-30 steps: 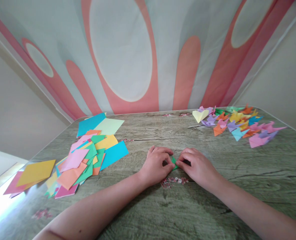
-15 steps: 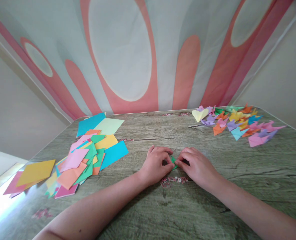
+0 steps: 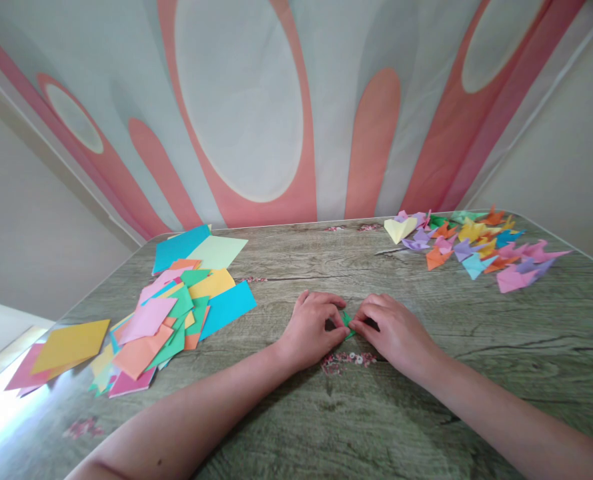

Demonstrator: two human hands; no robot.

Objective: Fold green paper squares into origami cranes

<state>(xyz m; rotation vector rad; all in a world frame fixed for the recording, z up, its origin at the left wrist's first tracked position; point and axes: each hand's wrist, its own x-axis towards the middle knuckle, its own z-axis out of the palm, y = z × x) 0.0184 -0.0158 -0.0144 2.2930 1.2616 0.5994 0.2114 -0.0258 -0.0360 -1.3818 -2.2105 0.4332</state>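
The left hand (image 3: 313, 328) and right hand (image 3: 395, 327) are concealing most of the green paper (image 3: 347, 318); its folded form is not showing clearly. Thumbs and fingertips are pinching it from both sides, knuckles facing up, forearms converging, well in from the far edge of the tabletop (image 3: 296, 257). Folded pieces (image 3: 476, 265) are overlapping near the far right corner; paper sheets (image 3: 149, 320) are lying toward the left edge.

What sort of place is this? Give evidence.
Probably an indoor craft spot; whether home or classroom, can't tell. Signs: a wood-grain table, loose coloured paper sheets on the left, and a cluster of small folded paper figures at far right.
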